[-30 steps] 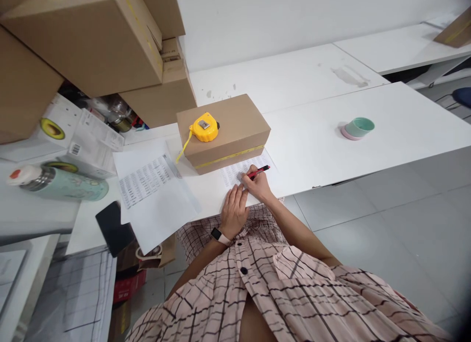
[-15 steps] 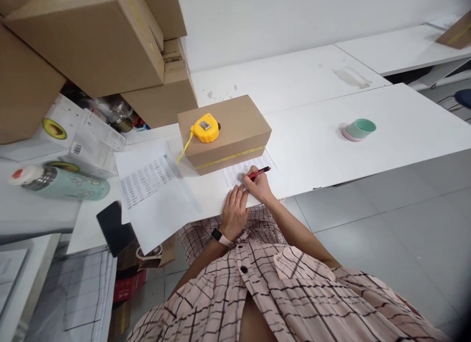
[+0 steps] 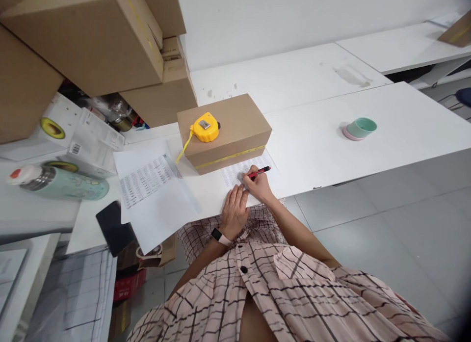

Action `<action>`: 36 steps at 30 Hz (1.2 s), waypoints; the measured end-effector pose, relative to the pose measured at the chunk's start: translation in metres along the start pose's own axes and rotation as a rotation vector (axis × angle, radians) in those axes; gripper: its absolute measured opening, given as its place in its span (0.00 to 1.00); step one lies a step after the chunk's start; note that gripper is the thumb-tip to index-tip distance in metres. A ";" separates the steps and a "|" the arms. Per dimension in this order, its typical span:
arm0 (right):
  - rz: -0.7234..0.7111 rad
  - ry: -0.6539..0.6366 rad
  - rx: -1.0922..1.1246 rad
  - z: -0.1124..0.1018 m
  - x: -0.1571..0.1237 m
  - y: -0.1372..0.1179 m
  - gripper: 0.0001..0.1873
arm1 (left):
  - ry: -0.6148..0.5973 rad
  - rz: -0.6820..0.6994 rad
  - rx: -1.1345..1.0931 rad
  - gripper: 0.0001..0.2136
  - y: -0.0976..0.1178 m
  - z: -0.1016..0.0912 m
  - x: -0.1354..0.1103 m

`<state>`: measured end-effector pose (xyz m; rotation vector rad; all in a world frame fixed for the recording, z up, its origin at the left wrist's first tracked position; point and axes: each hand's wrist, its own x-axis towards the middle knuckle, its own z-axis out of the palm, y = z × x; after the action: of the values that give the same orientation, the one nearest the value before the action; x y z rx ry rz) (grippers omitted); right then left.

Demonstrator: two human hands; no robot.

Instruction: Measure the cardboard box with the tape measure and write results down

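Pen [image 3: 262, 171], slim and red and black, is pinched between the thumb and fingers of our right hand [image 3: 258, 186], slanting over the printed sheet [image 3: 234, 174] just in front of the cardboard box [image 3: 239, 120] on the tabletop [image 3: 309, 141]. We judge it light and stiff, its barrel perhaps a little slippery, so low on the barrel, near the tip, is a sound place to hold it. Our left hand [image 3: 234, 209] grips nothing: it lies flat, fingers stretched out side by side, at the sheet's near edge; we cannot tell whether its fingertips touch our right hand. The sheet looks thin and limp, easy to crease or slide, and best steadied by a flat palm rather than pinched. The box seems stiff-walled, though its weight we cannot tell; two hands on its opposite ends would suit it. The yellow tape measure [image 3: 206, 128] rests on its top, probably compact and sturdy, best taken around the case.
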<state>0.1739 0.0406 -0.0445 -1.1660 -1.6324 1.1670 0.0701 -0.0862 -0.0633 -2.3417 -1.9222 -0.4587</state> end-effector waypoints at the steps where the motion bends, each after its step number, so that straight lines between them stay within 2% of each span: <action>1: 0.001 -0.001 -0.002 0.000 0.000 0.000 0.13 | -0.003 -0.001 -0.003 0.26 0.000 0.000 0.000; 15: 0.046 -0.023 -0.008 0.000 -0.001 -0.003 0.11 | -0.005 -0.002 -0.008 0.26 0.000 0.002 0.000; 24: 0.024 0.022 -0.008 0.000 0.000 -0.005 0.12 | 0.002 -0.002 -0.009 0.26 0.000 0.001 0.000; 36: 0.024 0.017 0.001 0.000 -0.001 -0.004 0.10 | -0.008 0.001 -0.012 0.26 0.000 -0.001 0.001</action>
<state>0.1734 0.0394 -0.0402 -1.1946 -1.6094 1.1699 0.0698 -0.0860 -0.0618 -2.3557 -1.9270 -0.4633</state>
